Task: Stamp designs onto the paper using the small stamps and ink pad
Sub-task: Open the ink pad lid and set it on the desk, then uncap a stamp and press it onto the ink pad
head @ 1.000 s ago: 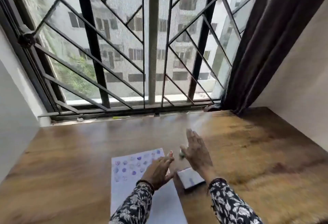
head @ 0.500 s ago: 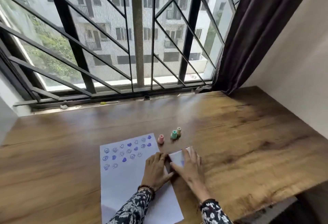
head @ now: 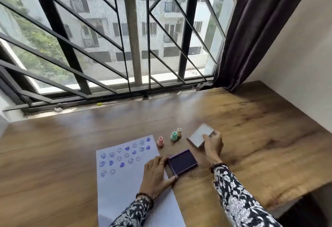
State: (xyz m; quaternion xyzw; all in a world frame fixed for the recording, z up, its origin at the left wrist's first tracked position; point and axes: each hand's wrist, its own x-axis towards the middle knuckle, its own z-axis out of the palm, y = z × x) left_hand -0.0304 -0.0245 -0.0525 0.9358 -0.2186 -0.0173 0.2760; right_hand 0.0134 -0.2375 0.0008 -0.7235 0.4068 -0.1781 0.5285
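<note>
A white paper (head: 129, 190) with several purple stamped faces and hearts lies on the wooden table (head: 251, 146). To its right sits the uncovered purple ink pad (head: 182, 161); my left hand (head: 157, 174) rests on the paper and clasps the pad's left edge between fingers and thumb. My right hand (head: 212, 145) holds the pad's white lid (head: 200, 135), tilted, a little above the table beyond the pad. Three small stamps stand upright behind the pad: a pink stamp (head: 160, 141), a green stamp (head: 173, 136) and a cream stamp (head: 179, 132).
A barred window (head: 133, 38) runs along the table's far edge, with a dark curtain (head: 255, 29) at its right end. A white wall (head: 305, 56) closes the right side. The table's front right edge (head: 296, 196) drops off near my right sleeve.
The lid has come off the ink pad: my right hand lifted it away to the right and back, while my left hand stayed at the pad's left edge. The camera has tilted down.
</note>
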